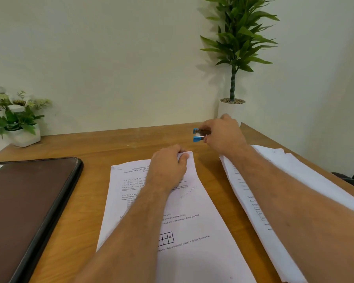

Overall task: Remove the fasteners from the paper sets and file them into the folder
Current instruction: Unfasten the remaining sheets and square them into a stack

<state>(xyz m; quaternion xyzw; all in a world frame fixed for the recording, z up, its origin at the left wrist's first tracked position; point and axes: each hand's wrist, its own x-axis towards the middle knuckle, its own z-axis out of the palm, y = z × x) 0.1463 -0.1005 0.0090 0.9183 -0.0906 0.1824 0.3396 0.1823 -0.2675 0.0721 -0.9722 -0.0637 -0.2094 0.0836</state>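
Note:
A printed paper set [184, 225] lies in the middle of the wooden desk [94, 148]. My left hand [168, 168] grips its top right corner, fingers curled round the paper edge. My right hand [223, 133] reaches toward the back of the desk and pinches a small blue and metal staple remover [198, 135], held just above the wood beyond the paper. A dark brown folder [29, 201] with a black rim lies shut at the left. Under my right forearm a second stack of white papers [274, 201] spreads along the right side.
A white pot with white flowers [18, 119] stands at the back left. A tall green plant in a white pot [233, 58] stands at the back right against the wall. The desk's right edge runs behind the second stack.

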